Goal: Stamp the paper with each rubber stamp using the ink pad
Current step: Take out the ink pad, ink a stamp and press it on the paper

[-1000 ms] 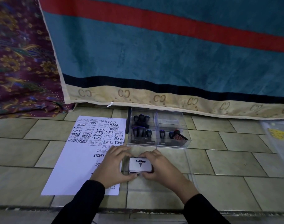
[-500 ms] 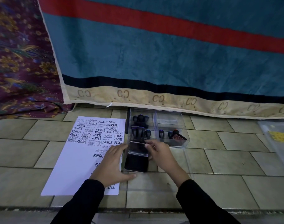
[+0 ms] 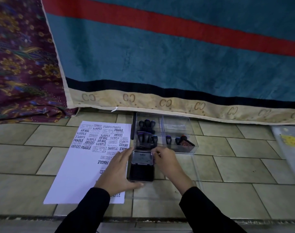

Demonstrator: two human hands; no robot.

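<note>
The ink pad (image 3: 141, 172) lies open on the tiled floor, its black pad facing up and its silver lid (image 3: 142, 158) swung back toward the stamp box. My left hand (image 3: 116, 170) grips the pad's base, thumb at the near edge and fingers along the left side. My right hand (image 3: 166, 162) holds the lid's right edge with curled fingers. The white paper (image 3: 83, 165), printed with several stamp marks, lies left of the pad, partly under my left hand. Several black-handled rubber stamps (image 3: 145, 137) stand in a clear plastic box (image 3: 192, 132) just beyond the pad.
A stamp with a red base (image 3: 185, 142) lies in the box's right compartment. The box's clear lid (image 3: 198, 175) lies on the floor under my right forearm. A blue and red blanket (image 3: 160, 56) hangs behind. A plastic sheet (image 3: 289, 140) lies at the right.
The ink pad was closed between both hands one second ago. Its lid has since swung up and back, and the black pad now shows.
</note>
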